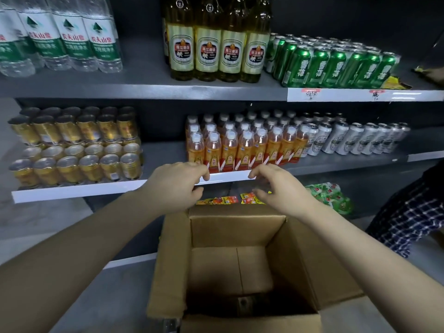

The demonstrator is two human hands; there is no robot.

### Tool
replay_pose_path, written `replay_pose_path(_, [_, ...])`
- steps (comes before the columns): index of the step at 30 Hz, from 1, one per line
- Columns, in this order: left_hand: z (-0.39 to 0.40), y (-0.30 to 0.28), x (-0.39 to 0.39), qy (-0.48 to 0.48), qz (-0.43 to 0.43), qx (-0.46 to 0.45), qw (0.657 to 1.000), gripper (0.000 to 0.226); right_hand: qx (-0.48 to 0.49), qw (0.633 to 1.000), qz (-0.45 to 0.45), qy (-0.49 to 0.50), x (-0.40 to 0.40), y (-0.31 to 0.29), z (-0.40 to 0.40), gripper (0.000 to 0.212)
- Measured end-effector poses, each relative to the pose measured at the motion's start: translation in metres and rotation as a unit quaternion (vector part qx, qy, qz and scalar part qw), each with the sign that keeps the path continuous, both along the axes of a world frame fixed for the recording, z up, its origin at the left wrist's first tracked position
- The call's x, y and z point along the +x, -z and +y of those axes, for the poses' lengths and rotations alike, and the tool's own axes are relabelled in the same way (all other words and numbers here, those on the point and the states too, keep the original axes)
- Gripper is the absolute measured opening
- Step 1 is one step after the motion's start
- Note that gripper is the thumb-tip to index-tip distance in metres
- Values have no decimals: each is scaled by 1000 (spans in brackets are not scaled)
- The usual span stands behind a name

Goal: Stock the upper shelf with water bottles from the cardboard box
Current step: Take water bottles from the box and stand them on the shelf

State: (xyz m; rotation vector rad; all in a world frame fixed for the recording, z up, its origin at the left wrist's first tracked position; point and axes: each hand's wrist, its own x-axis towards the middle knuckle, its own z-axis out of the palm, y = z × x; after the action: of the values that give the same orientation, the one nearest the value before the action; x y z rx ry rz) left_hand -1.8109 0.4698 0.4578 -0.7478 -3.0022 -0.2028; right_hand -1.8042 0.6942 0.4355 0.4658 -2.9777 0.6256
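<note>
An open cardboard box (303, 265) stands below me with its flaps up; only its bare brown bottom shows inside. Several clear water bottles (72, 39) with green and white labels stand at the left of the upper shelf (144, 91). My left hand (176, 186) and my right hand (280, 191) hover side by side above the box's far edge, in front of the middle shelf's white front strip. On both hands the fingers are half curled, thumbs apart from the fingertips. Nothing shows in either hand.
On the upper shelf stand yellow beer bottles (216, 44) and green cans (336, 66). The middle shelf holds gold cans (74, 150), orange drink bottles (242, 145) and silver cans (355, 140). A person's checked sleeve (413, 212) reaches in at the right.
</note>
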Motion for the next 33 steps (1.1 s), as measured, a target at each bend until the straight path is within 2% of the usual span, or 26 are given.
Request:
replay_pose_path(16, [61,64,-11,-4,-50,59,997,20,23,997,-77,-3,-14,81,65,28])
replay_pose_path(26, [71,107,-27,5,-76,51,996,25,26,985,-171,15,-16,152,68,31])
replay_pose_path(33, [80,152,-34,26,-87,85,992,26,18,976,-214,16,-14,205,62,38])
